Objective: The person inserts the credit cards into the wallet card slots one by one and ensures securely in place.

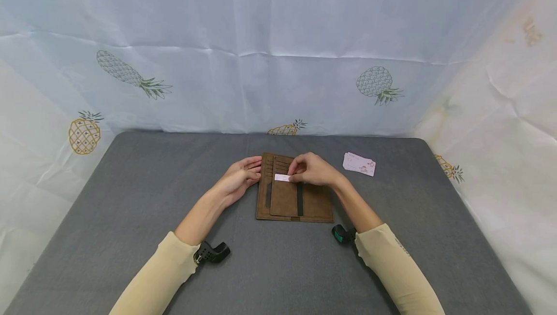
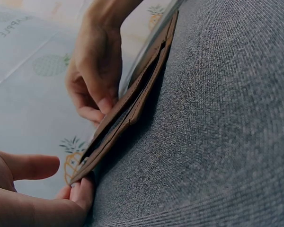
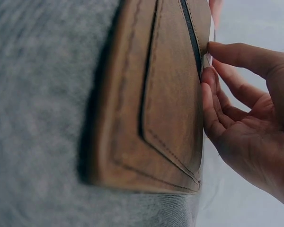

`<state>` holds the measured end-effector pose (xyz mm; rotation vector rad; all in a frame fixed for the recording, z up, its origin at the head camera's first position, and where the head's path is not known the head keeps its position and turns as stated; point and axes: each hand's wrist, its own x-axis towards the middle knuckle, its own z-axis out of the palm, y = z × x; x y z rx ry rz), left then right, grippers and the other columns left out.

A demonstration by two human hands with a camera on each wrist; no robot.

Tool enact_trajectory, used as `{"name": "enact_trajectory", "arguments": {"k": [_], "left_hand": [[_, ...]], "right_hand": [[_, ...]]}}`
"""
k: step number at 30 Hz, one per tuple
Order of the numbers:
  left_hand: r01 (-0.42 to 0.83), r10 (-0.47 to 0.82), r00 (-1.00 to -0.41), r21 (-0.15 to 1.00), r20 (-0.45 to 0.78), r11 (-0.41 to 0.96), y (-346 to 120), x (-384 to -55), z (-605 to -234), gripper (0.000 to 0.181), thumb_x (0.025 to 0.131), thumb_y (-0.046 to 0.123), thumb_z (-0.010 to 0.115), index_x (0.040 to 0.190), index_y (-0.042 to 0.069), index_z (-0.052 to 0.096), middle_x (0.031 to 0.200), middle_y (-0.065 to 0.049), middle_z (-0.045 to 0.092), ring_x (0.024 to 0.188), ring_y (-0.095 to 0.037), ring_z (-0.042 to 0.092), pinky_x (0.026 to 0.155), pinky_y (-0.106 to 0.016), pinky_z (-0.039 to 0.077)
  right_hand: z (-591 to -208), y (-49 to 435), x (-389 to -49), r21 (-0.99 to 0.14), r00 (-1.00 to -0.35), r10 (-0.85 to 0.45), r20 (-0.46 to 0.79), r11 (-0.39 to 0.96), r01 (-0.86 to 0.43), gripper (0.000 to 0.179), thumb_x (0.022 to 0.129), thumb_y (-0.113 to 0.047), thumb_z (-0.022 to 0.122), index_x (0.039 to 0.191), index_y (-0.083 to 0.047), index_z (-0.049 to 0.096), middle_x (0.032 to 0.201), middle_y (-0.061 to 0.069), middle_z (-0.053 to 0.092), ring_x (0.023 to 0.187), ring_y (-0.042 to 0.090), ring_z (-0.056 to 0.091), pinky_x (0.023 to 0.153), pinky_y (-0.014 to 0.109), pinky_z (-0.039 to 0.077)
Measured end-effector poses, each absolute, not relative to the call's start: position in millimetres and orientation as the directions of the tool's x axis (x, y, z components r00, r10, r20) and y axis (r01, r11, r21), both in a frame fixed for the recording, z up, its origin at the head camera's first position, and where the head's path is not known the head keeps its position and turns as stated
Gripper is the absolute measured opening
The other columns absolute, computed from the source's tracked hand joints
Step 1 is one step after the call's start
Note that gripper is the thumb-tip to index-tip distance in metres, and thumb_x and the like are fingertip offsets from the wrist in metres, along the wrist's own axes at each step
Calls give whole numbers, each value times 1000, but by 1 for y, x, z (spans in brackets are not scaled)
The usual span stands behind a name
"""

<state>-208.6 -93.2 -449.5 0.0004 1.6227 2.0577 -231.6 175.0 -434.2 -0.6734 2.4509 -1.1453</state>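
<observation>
A brown leather wallet [image 1: 285,200] lies unfolded on the table, with card slots along its upper part and a dark band down the middle. My right hand [image 1: 314,170] is over it and pinches a pale pink card [image 1: 281,178] between thumb and fingers. The card's lower edge sits at a slot; how deep it goes in is hidden. My left hand [image 1: 240,179] is at the wallet's left edge. In the left wrist view its fingers [image 2: 80,195] touch the edge from below, while the thumb [image 2: 38,167] stands apart from the leather.
A small stack of pink printed cards [image 1: 359,164] lies right of the wallet. The grey cloth-covered table [image 1: 278,271] reaches back to a white curtain [image 1: 243,93] printed with pineapples. Each wrist carries a black camera mount [image 1: 213,252].
</observation>
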Motion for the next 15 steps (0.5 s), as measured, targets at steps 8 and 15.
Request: {"name": "enact_trajectory", "arguments": {"k": [8,15], "left_hand": [[-391,395,-866,908,-307,-152,-93,-209,-450,75,100,-15,43,171,-2,22,178,-22,23,168,-34,22,129,-44,29],[-393,397,-865,907,-308,-151,-94,-208,-450,73,102,-14,44,171,-1,22,178,-21,23,168,-33,22,127,-43,31]], "right_hand": [[-436,176,-232,-774,-833,-543,-108,571,-273,4,96,-9,81,98,-5,80,106,12,77,88,9,71,79,25,56],[-433,176,-230,-763,-826,-556,-95,574,-298,10,97,-10,79,104,-3,80,114,15,76,95,14,74,84,27,59]]}}
